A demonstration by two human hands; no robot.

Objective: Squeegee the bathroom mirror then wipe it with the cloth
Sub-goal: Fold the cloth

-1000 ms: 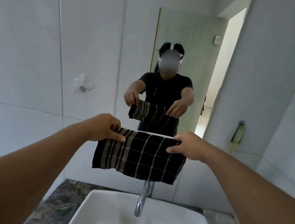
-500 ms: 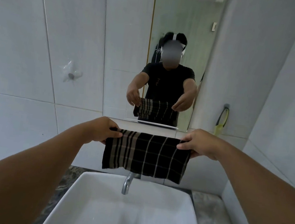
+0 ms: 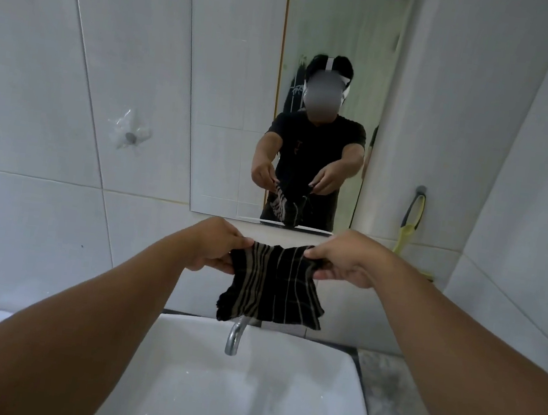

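Hands out front, both pinching the dark plaid cotton cloth [image 3: 274, 290] by its top edge: left hand [image 3: 216, 245] on the left corner, right hand [image 3: 345, 262] on the right. Cloth bunched between the grips, hanging slack over the chrome tap [image 3: 235, 337] and white ceramic basin [image 3: 341, 381]. Rectangular wall mirror [image 3: 238, 92] straight ahead and above, bottom edge just beyond the knuckles, about equally near either hand. Yellow-handled squeegee [image 3: 410, 220] hung, apparently, on the wall right of the mirror's lower right corner.

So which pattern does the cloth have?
Black cloth with thin beige plaid stripes, seen in the head view.
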